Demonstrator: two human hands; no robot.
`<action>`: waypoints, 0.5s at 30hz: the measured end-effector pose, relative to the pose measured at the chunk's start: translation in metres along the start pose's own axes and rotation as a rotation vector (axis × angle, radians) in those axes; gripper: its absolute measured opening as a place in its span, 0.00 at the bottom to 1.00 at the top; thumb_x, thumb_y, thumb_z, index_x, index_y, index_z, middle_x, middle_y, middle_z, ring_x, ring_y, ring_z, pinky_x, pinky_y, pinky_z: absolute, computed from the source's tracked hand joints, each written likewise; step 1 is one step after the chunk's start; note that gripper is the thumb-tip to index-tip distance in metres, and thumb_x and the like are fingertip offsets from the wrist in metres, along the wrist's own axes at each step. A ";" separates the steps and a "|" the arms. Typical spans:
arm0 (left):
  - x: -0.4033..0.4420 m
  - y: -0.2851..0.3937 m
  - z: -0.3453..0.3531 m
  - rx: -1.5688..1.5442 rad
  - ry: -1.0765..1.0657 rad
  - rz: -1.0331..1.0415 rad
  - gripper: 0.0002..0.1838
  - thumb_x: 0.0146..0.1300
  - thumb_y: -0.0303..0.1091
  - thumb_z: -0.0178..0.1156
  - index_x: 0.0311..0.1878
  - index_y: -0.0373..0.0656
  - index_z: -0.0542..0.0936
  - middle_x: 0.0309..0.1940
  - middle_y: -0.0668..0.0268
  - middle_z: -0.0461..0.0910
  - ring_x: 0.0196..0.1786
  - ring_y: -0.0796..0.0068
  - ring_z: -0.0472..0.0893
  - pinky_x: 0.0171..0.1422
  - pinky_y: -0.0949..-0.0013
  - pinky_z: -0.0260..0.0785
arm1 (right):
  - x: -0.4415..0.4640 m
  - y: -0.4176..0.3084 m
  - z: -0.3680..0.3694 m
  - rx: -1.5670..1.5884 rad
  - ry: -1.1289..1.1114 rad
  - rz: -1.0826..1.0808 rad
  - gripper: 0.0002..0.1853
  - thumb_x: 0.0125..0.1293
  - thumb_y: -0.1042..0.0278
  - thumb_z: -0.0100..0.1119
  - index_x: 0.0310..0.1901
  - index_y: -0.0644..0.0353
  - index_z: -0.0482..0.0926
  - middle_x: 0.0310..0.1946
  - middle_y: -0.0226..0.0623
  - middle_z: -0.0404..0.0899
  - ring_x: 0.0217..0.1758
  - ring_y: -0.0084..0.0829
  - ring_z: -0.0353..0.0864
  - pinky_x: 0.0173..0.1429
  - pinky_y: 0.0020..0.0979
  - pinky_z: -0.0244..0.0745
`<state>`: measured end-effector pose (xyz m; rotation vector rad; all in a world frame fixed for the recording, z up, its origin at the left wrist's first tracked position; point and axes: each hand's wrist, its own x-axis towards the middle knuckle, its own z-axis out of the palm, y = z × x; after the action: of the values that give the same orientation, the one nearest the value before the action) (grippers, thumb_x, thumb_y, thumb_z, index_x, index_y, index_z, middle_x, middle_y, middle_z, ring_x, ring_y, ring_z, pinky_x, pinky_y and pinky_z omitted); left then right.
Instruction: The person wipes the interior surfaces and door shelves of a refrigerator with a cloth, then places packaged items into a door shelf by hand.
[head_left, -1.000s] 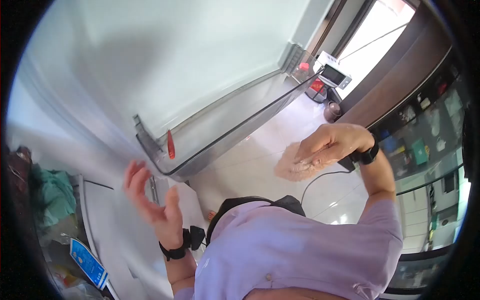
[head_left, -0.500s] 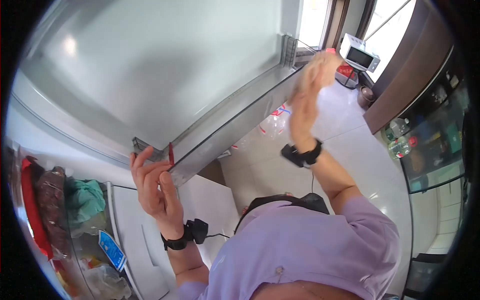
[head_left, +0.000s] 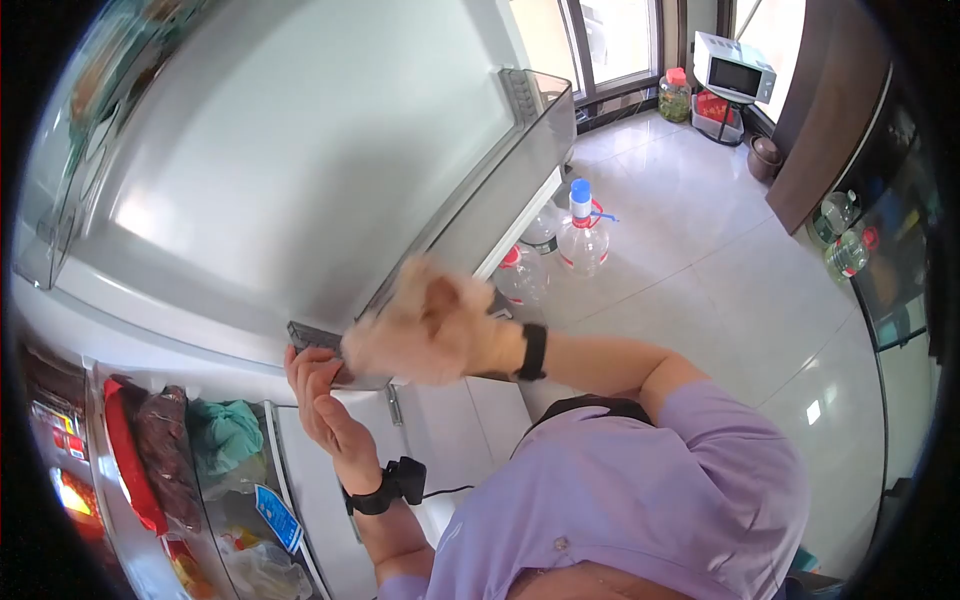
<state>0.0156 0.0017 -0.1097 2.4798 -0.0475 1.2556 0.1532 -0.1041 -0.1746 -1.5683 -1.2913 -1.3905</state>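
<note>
"Grey, see-through plastic: we have the door bin running from near left to far right along the fridge door's pale inner panel. Our grip?"

"Our left hand is loosely spread, fingertips at the bin's near left end. Our right hand is there too, so blurred that we cannot tell its grip."

"And the room?"

"We see glossy pale floor tiles, a blue-topped bottle right of the bin, and a far microwave."
</note>
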 end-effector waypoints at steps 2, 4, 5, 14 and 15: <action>0.003 0.005 0.003 0.000 0.028 -0.013 0.20 0.69 0.41 0.37 0.30 0.36 0.71 0.28 0.60 0.71 0.42 0.59 0.72 0.67 0.47 0.50 | -0.009 0.045 -0.002 0.032 0.091 0.162 0.18 0.61 0.57 0.52 0.50 0.56 0.72 0.46 0.36 0.71 0.51 0.36 0.68 0.55 0.40 0.63; 0.002 0.008 0.005 0.005 0.059 -0.053 0.15 0.67 0.37 0.43 0.29 0.36 0.71 0.28 0.60 0.72 0.42 0.59 0.72 0.67 0.47 0.50 | -0.018 0.093 -0.006 0.079 0.181 0.315 0.19 0.62 0.64 0.48 0.55 0.58 0.70 0.48 0.40 0.70 0.54 0.43 0.67 0.60 0.43 0.59; 0.002 0.008 0.005 0.009 0.047 -0.041 0.13 0.66 0.34 0.45 0.29 0.36 0.71 0.29 0.60 0.72 0.42 0.61 0.72 0.68 0.48 0.50 | -0.023 0.114 -0.006 0.112 0.224 0.390 0.20 0.62 0.68 0.47 0.57 0.59 0.69 0.49 0.42 0.70 0.55 0.47 0.66 0.62 0.45 0.57; 0.004 0.004 0.010 0.054 0.077 -0.023 0.04 0.58 0.23 0.52 0.28 0.36 0.69 0.29 0.61 0.70 0.42 0.63 0.72 0.68 0.48 0.49 | -0.040 0.209 -0.007 0.872 0.485 1.203 0.24 0.71 0.55 0.40 0.58 0.66 0.67 0.42 0.36 0.75 0.41 0.25 0.77 0.42 0.24 0.73; 0.004 0.004 0.010 0.063 0.085 -0.019 0.05 0.58 0.23 0.53 0.28 0.37 0.69 0.28 0.61 0.70 0.42 0.63 0.72 0.68 0.48 0.50 | -0.048 0.212 -0.001 0.932 0.489 1.258 0.23 0.71 0.55 0.41 0.57 0.66 0.67 0.43 0.36 0.75 0.42 0.25 0.77 0.43 0.24 0.74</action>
<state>0.0254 -0.0046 -0.1108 2.4702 0.0378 1.3734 0.3569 -0.1781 -0.1938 -0.9005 -0.3104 -0.2116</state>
